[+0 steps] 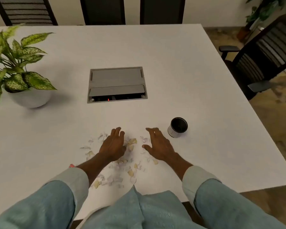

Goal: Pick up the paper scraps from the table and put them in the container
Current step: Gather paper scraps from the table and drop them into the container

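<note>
Several small white and cream paper scraps (132,142) lie scattered on the white table (188,71), from between my hands down to the near edge. My left hand (113,144) hovers palm down over the scraps, fingers slightly apart, and holds nothing. My right hand (158,146) is also palm down with spread fingers, empty, just right of the scraps. A small round container (177,128) with a dark inside and a white wall stands upright a little to the right of my right hand.
A potted plant (18,70) in a white bowl stands at the left. A grey cable hatch (116,84) is set into the table's middle. Dark chairs (262,55) stand at the right and far side. The table's right edge runs diagonally past the container.
</note>
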{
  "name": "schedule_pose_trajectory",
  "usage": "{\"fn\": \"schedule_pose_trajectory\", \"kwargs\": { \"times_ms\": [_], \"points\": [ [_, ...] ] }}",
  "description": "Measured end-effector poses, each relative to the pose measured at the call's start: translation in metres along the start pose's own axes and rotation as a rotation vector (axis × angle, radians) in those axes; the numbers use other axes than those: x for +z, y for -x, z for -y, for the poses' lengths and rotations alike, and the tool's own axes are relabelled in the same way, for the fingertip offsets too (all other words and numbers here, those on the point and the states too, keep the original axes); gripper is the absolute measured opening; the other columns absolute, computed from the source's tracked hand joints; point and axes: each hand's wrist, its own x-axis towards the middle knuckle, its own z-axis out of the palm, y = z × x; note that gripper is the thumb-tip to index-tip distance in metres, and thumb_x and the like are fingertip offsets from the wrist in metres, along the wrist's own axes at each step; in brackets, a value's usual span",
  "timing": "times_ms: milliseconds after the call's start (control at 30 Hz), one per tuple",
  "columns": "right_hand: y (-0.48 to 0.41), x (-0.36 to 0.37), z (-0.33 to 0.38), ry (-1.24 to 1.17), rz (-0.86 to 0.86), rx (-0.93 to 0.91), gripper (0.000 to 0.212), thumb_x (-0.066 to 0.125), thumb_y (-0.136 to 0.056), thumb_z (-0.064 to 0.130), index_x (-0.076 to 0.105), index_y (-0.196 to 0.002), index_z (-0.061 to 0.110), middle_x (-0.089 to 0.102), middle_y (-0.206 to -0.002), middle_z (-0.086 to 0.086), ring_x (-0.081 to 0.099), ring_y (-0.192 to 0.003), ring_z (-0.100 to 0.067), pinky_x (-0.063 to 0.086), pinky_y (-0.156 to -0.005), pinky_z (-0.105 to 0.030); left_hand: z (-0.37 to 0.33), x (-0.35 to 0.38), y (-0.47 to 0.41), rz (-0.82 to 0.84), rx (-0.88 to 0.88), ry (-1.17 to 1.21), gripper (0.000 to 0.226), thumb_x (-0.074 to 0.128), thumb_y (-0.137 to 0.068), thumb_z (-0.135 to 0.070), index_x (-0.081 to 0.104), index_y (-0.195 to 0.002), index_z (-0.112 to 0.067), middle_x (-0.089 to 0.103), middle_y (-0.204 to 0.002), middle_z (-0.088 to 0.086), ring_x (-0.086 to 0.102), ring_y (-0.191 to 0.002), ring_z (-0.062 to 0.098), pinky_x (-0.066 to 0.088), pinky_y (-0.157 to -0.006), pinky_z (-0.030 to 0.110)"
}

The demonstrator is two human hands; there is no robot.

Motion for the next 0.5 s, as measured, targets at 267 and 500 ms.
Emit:
{"fn": "schedule_pose_trajectory", "kwargs": {
  "times_ms": [267, 500],
  "points": [
    [0.025, 0.048, -0.024, 0.006, 0.016, 0.180, 0.047, 0.064, -0.097, 0.040, 0.048, -0.136, 0.019, 0.047, -0.133, -0.007, 0.056, -0.117, -0.026, 0.055, -0.084, -0.038, -0.028, 0.042, -0.016, 0.263, -0.063, 0.024, 0.073, 0.077, -0.086, -0.032, 0.038, -0.142, -0.005, 0.033, -0.147, 0.016, 0.032, -0.142, 0.036, 0.057, -0.092, 0.049],
    [0.027, 0.067, -0.040, 0.008, 0.062, 0.252, 0.051, 0.064, -0.097, 0.042, 0.043, -0.141, 0.026, 0.040, -0.139, -0.006, 0.053, -0.122, -0.021, 0.058, -0.089, -0.033, -0.035, 0.060, -0.022, 0.294, -0.080, 0.042, 0.087, 0.084, -0.083, -0.023, 0.031, -0.151, -0.010, 0.023, -0.159, 0.018, 0.032, -0.145, 0.037, 0.057, -0.097, 0.045]
  ]
}}
